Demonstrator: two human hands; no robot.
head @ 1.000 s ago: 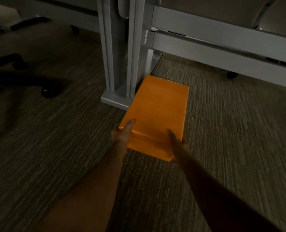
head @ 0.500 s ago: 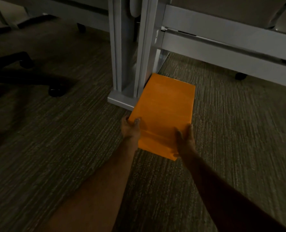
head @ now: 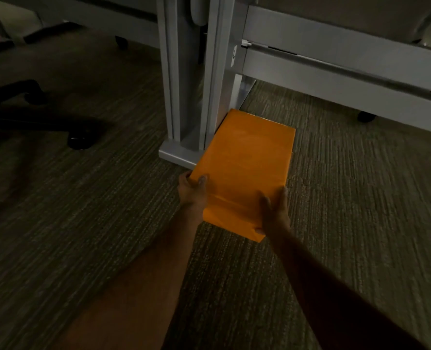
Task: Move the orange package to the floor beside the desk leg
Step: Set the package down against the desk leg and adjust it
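The orange package (head: 247, 162) is a flat rectangular box lying low over the carpet, its far left corner against the white desk leg (head: 191, 79) and the leg's foot plate (head: 176, 154). My left hand (head: 193, 192) grips its near left edge, thumb on top. My right hand (head: 275, 210) holds the near right corner, fingers wrapped along the side. Whether the package rests fully on the carpet cannot be told.
Grey striped carpet (head: 83, 236) covers the floor. A black office-chair base with castors (head: 75, 140) stands to the left. White desk rails (head: 335, 72) run off to the right, with a dark castor (head: 365, 116) beneath them.
The package has slid forward and closer to the desk leg. Both hands moved from resting on its near top to gripping its near edges.
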